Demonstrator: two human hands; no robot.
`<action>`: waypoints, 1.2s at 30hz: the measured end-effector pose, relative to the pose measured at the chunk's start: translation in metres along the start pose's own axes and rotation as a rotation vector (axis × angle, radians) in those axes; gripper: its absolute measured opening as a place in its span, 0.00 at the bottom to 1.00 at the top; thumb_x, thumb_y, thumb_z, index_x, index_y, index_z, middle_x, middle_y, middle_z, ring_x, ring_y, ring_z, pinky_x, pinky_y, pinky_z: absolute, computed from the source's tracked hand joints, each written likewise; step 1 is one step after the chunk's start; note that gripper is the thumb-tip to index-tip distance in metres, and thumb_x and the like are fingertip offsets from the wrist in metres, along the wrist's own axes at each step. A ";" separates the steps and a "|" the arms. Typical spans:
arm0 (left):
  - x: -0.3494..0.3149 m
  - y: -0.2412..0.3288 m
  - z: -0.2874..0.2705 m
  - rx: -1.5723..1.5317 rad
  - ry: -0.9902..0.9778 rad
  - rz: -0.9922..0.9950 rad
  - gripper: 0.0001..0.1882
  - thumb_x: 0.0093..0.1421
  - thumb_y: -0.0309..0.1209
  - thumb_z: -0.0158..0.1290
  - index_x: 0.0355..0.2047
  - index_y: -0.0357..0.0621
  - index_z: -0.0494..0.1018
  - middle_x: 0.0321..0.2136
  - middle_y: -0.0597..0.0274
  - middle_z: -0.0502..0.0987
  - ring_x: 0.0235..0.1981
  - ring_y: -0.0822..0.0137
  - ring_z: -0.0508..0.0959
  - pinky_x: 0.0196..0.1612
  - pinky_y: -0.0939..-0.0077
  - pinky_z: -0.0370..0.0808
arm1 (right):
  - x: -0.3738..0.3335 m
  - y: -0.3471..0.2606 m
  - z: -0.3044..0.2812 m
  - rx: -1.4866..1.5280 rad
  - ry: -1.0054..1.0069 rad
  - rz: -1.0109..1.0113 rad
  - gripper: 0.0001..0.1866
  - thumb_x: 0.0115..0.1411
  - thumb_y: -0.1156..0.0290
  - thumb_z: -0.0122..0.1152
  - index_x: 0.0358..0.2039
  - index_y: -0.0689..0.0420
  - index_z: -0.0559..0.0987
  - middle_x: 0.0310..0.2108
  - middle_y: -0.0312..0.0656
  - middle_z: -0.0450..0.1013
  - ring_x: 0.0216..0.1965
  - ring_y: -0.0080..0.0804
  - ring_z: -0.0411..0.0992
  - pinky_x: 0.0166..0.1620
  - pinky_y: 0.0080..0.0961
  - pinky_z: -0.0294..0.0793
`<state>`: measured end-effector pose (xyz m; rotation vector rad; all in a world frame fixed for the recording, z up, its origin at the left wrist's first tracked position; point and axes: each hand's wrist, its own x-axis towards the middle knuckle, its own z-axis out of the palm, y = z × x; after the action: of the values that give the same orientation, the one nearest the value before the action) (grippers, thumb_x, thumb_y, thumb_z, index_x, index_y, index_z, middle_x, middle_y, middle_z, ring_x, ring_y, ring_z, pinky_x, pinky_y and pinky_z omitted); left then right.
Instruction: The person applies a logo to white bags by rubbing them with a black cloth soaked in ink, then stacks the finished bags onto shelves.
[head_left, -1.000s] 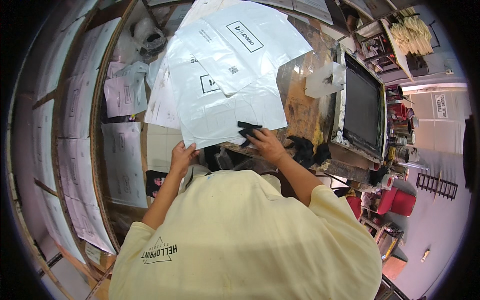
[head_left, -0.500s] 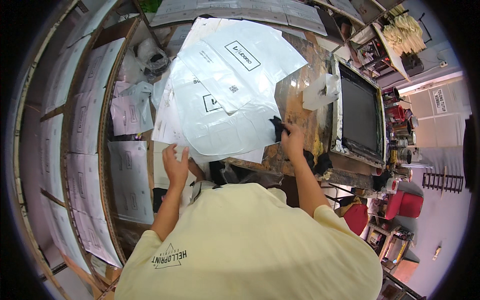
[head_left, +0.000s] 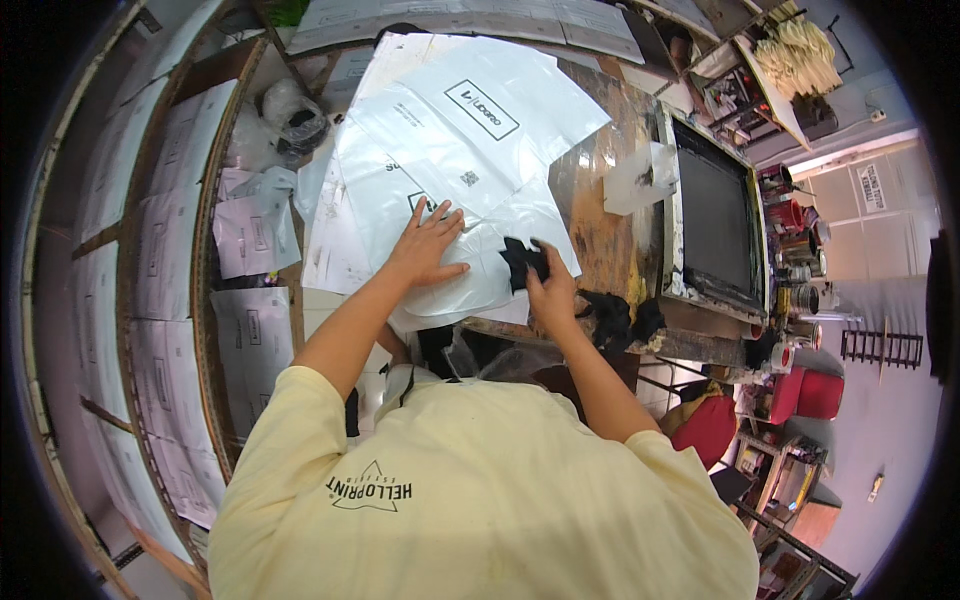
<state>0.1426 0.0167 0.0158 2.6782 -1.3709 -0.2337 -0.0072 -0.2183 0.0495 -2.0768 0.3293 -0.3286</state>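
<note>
White plastic bags (head_left: 540,115) with black printing lie overlapping on a white board (head_left: 322,250) on the worn wooden table (head_left: 590,225). My left hand (head_left: 430,248) rests on the near part of the bags, palm down with its fingers spread. A crumpled black cloth (head_left: 522,262) is gripped in my right hand (head_left: 554,292), over the near right part of the same bags. Whether the cloth presses on the plastic, I cannot tell.
Right of the bags stands a translucent white container (head_left: 640,180), beside a framed printing screen (head_left: 715,210). More black rags (head_left: 612,318) lie at the table's near edge. Racks of printed bags (head_left: 165,235) line the left side. Paint cans (head_left: 787,215) sit beyond the screen.
My left hand has moved forward and right, from the near-left edge onto the bags. My right hand has brought the black cloth left over the plastic. The top bag lies differently.
</note>
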 end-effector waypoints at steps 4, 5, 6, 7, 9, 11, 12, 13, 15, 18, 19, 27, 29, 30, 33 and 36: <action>-0.001 0.009 -0.008 -0.009 -0.019 0.022 0.56 0.59 0.72 0.49 0.72 0.39 0.60 0.74 0.56 0.58 0.79 0.57 0.46 0.78 0.47 0.29 | 0.032 0.006 0.045 -0.037 0.034 -0.202 0.22 0.59 0.81 0.61 0.55 0.64 0.75 0.51 0.59 0.75 0.55 0.59 0.72 0.59 0.45 0.72; -0.002 0.007 -0.005 -0.021 0.018 -0.003 0.57 0.58 0.73 0.49 0.72 0.38 0.60 0.74 0.56 0.59 0.79 0.57 0.46 0.78 0.46 0.29 | 0.040 0.004 0.058 -0.074 0.023 -0.259 0.21 0.58 0.81 0.61 0.54 0.64 0.76 0.50 0.58 0.75 0.55 0.58 0.71 0.59 0.45 0.72; -0.003 0.007 -0.005 -0.034 0.054 -0.026 0.59 0.57 0.74 0.49 0.72 0.37 0.59 0.74 0.56 0.59 0.79 0.58 0.46 0.78 0.46 0.29 | 0.046 0.004 0.071 -0.111 0.014 -0.314 0.21 0.57 0.81 0.62 0.53 0.64 0.76 0.49 0.57 0.75 0.55 0.57 0.71 0.59 0.45 0.71; -0.005 0.008 -0.004 -0.010 0.065 -0.097 0.61 0.55 0.76 0.49 0.72 0.35 0.59 0.74 0.55 0.59 0.79 0.57 0.46 0.78 0.45 0.29 | 0.050 0.004 0.083 -0.167 0.010 -0.336 0.21 0.56 0.82 0.62 0.52 0.63 0.77 0.48 0.56 0.75 0.54 0.56 0.70 0.58 0.45 0.72; -0.010 0.003 0.003 -0.036 0.128 -0.100 0.62 0.54 0.76 0.51 0.72 0.35 0.60 0.74 0.54 0.59 0.78 0.57 0.46 0.78 0.45 0.30 | 0.056 0.004 0.102 -0.272 -0.010 -0.390 0.20 0.54 0.83 0.63 0.49 0.63 0.78 0.46 0.53 0.75 0.53 0.54 0.70 0.57 0.45 0.72; -0.013 -0.002 0.006 -0.040 0.152 -0.097 0.63 0.52 0.77 0.52 0.72 0.35 0.60 0.74 0.54 0.59 0.78 0.56 0.47 0.78 0.44 0.30 | 0.057 0.005 0.106 -0.440 -0.196 -0.485 0.17 0.53 0.82 0.62 0.46 0.62 0.79 0.43 0.50 0.74 0.51 0.52 0.70 0.56 0.44 0.73; -0.011 -0.004 0.005 -0.032 0.144 -0.093 0.64 0.51 0.77 0.52 0.72 0.35 0.60 0.74 0.55 0.59 0.78 0.56 0.47 0.78 0.44 0.30 | 0.058 0.003 0.106 -0.522 -0.290 -0.534 0.16 0.52 0.82 0.62 0.44 0.62 0.79 0.42 0.49 0.74 0.50 0.51 0.70 0.56 0.44 0.73; -0.012 -0.004 0.005 -0.024 0.137 -0.087 0.64 0.50 0.78 0.52 0.71 0.35 0.60 0.74 0.55 0.59 0.78 0.55 0.47 0.78 0.44 0.29 | 0.059 0.008 0.102 -0.475 -0.358 -0.573 0.14 0.53 0.82 0.62 0.42 0.62 0.80 0.42 0.49 0.74 0.50 0.51 0.70 0.55 0.44 0.73; -0.008 -0.004 0.004 0.012 0.088 -0.092 0.66 0.48 0.79 0.52 0.72 0.36 0.60 0.74 0.56 0.59 0.78 0.55 0.47 0.78 0.43 0.29 | 0.072 0.022 0.083 -0.389 -0.478 -0.661 0.11 0.53 0.80 0.62 0.38 0.61 0.81 0.41 0.49 0.74 0.49 0.51 0.71 0.54 0.43 0.74; -0.008 -0.007 0.004 0.032 0.064 -0.114 0.68 0.46 0.82 0.51 0.72 0.38 0.60 0.73 0.58 0.60 0.78 0.55 0.47 0.77 0.39 0.27 | 0.077 0.023 0.056 -0.429 -0.550 -0.443 0.08 0.54 0.79 0.60 0.36 0.62 0.82 0.40 0.51 0.75 0.47 0.54 0.71 0.51 0.45 0.75; -0.007 -0.007 0.005 0.028 0.054 -0.131 0.68 0.45 0.82 0.51 0.72 0.38 0.60 0.74 0.58 0.60 0.78 0.55 0.47 0.77 0.38 0.27 | 0.081 0.021 0.057 -0.419 -0.442 -0.412 0.10 0.54 0.81 0.60 0.37 0.62 0.82 0.40 0.51 0.75 0.47 0.54 0.72 0.51 0.45 0.74; 0.002 0.004 -0.020 0.036 -0.080 -0.184 0.75 0.38 0.87 0.50 0.72 0.38 0.59 0.74 0.56 0.59 0.78 0.51 0.48 0.75 0.32 0.27 | 0.070 0.011 0.095 -0.588 -0.447 -0.660 0.05 0.53 0.79 0.59 0.29 0.62 0.82 0.38 0.52 0.76 0.45 0.53 0.72 0.51 0.42 0.74; -0.005 0.007 -0.022 0.061 -0.074 -0.170 0.74 0.40 0.87 0.49 0.72 0.37 0.59 0.74 0.54 0.59 0.77 0.48 0.50 0.74 0.30 0.30 | 0.065 0.008 0.079 -0.684 -0.565 -0.500 0.06 0.54 0.78 0.59 0.31 0.61 0.83 0.38 0.51 0.77 0.43 0.54 0.74 0.49 0.45 0.75; -0.006 0.008 -0.019 0.070 -0.053 -0.174 0.74 0.40 0.87 0.49 0.72 0.37 0.59 0.74 0.53 0.58 0.77 0.48 0.50 0.74 0.29 0.30 | 0.065 0.009 0.066 -0.735 -0.619 -0.423 0.07 0.54 0.77 0.60 0.33 0.60 0.84 0.37 0.51 0.77 0.42 0.54 0.75 0.48 0.47 0.76; -0.011 0.021 -0.015 0.058 0.080 -0.167 0.71 0.43 0.85 0.51 0.72 0.37 0.59 0.75 0.49 0.56 0.78 0.47 0.48 0.74 0.30 0.30 | 0.041 0.004 0.012 -0.346 -0.405 -0.105 0.10 0.56 0.78 0.61 0.38 0.61 0.85 0.41 0.50 0.81 0.43 0.51 0.80 0.48 0.40 0.78; -0.014 0.056 -0.018 -0.236 0.217 -0.164 0.66 0.47 0.79 0.56 0.72 0.37 0.60 0.72 0.46 0.60 0.76 0.44 0.51 0.77 0.38 0.37 | 0.006 -0.006 -0.016 0.036 -0.312 0.166 0.11 0.61 0.79 0.61 0.44 0.64 0.82 0.41 0.47 0.81 0.43 0.38 0.81 0.49 0.31 0.79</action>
<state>0.0939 -0.0041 0.0449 2.5320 -0.9969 -0.1073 -0.0073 -0.2306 0.0631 -2.0116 0.3008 0.0889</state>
